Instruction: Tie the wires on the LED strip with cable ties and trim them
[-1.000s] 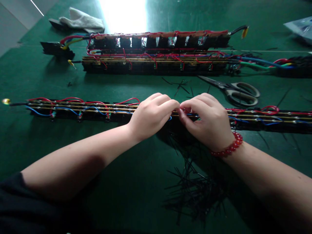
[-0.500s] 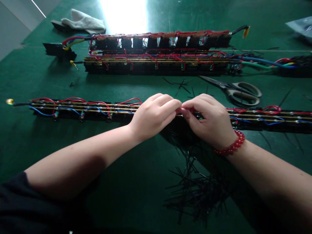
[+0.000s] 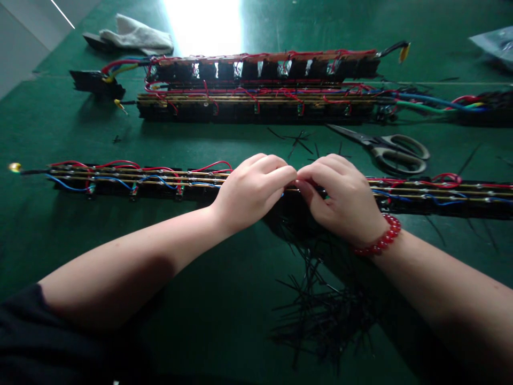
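A long black bar (image 3: 116, 184) with thin brass rods and red and blue wires lies across the table. Over its middle, my left hand (image 3: 256, 184) is closed, fingers bent down at the rods. My right hand (image 3: 342, 192), with a red bead bracelet (image 3: 382, 240) at the wrist, pinches right beside the left fingertips. Whatever sits between the fingertips of either hand is too small and hidden to make out. Below the hands lies a loose heap of thin black strips (image 3: 324, 321), which look like cable ties.
Scissors (image 3: 385, 147) lie just behind the bar, near several loose black strips (image 3: 298, 140). Farther back rest more wired bars (image 3: 256, 109) with thick cables (image 3: 433, 104) at the right end. A pale glove or cloth (image 3: 136, 37) is at back left, a plastic bag (image 3: 497, 45) at back right.
Both hands stay over the same spot on the bar. The right thumb and fingertips have shifted very slightly; nothing else has visibly moved.
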A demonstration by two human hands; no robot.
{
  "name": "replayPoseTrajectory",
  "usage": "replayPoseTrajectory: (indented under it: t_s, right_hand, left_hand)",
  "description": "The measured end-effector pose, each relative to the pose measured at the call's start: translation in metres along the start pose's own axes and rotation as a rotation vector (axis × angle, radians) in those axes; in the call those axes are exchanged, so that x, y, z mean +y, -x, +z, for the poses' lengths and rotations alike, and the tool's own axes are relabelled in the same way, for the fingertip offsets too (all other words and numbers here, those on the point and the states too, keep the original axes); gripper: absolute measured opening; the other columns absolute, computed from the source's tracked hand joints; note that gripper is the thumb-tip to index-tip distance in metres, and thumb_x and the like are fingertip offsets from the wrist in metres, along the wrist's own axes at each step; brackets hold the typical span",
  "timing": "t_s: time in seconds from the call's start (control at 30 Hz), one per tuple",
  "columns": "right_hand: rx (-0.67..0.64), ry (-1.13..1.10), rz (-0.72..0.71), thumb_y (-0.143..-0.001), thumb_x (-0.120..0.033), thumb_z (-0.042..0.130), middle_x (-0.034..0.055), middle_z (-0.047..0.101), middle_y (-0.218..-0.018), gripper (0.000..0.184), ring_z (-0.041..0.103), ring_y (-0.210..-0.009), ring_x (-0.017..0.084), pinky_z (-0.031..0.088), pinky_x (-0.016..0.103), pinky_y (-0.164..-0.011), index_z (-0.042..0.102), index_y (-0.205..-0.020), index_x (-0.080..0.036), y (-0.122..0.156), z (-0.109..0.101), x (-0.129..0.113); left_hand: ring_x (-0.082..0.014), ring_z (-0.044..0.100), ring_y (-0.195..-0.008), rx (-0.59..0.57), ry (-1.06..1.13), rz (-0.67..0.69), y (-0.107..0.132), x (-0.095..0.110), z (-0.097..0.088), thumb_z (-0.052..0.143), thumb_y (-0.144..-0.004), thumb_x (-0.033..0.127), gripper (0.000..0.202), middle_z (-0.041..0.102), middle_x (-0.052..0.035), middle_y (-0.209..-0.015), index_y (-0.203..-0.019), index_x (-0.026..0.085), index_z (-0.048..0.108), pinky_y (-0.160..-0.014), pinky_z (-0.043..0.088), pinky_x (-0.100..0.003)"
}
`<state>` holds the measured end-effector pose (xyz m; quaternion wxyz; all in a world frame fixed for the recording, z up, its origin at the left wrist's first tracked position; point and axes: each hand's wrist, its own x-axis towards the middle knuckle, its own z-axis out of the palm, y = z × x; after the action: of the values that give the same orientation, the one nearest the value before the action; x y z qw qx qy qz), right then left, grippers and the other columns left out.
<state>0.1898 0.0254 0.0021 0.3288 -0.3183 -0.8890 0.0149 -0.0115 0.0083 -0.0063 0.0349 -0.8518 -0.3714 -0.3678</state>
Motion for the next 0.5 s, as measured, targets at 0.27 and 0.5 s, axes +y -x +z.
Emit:
replayPoseTrajectory:
  t_s: [0.27, 0.5]
  right_hand:
    - [-0.03, -0.023, 0.043, -0.094, -0.021, 0.054, 0.0032, 0.058, -0.072, 0.013, 0.054, -0.074, 0.021, 0.042, 0.037, -0.068, 0.058, -0.082, -0.024, -0.0015, -0.0011, -0.0008]
    - [-0.035, -0.053, 0.048, -0.09, -0.018, 0.053, 0.0029, 0.059, -0.07, 0.013, 0.053, -0.071, 0.02, 0.043, 0.036, -0.066, 0.056, -0.078, -0.023, -0.0028, -0.0037, -0.002]
  left_hand:
    - [-0.0153, 0.064, -0.089, -0.001, 0.007, -0.029, -0.0008, 0.0007, -0.0004, 0.054, -0.094, 0.007, 0.016, 0.072, -0.0037, -0.096, -0.09, 0.016, 0.066, -0.085, 0.051, -0.028]
    - [-0.0161, 0.065, -0.092, -0.017, 0.02, -0.068, -0.0018, 0.0016, -0.0011, 0.056, -0.093, 0.009, 0.014, 0.072, -0.0038, -0.097, -0.092, 0.017, 0.068, -0.086, 0.051, -0.029]
